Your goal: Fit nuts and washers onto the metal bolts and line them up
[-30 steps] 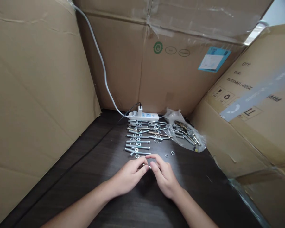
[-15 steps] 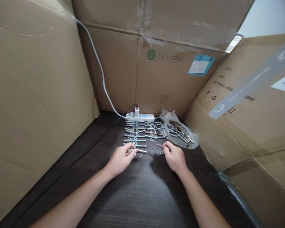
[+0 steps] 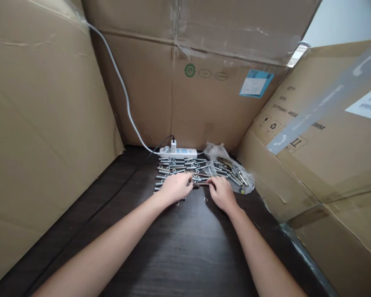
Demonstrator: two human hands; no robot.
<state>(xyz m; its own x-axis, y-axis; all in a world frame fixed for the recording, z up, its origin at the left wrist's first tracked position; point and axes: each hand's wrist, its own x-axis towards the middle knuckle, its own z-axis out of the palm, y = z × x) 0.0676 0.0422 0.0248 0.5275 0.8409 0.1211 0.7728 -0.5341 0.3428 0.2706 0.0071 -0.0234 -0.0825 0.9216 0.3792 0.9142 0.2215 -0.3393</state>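
Observation:
My left hand [image 3: 177, 186] is over the lower rows of bolts, thumb and fingers closed together. What its fingertips hold, if anything, is too small to make out. Across from it, my right hand [image 3: 221, 193] pinches one end of a thin brownish bolt [image 3: 205, 184], which points left toward my left fingertips. Whether the left fingers touch that bolt cannot be told. Beneath and beyond the hands lie rows of silvery bolts [image 3: 173, 167] with small rings among them. A loose washer [image 3: 205, 200] rests below my right hand, and another washer [image 3: 177, 203] below my left wrist.
A clear plastic bag [image 3: 247, 183] with many bolts lies at the right. Behind the rows is a white power strip [image 3: 188, 153] with a charger and cables. Large cardboard boxes [image 3: 148, 90] wall in the dark table [image 3: 185, 247] at left, back and right.
My left hand has moved right and slightly up, away from the brassy bolt at the left. The right hand has shifted slightly up and left with its bolt. The view has moved a little.

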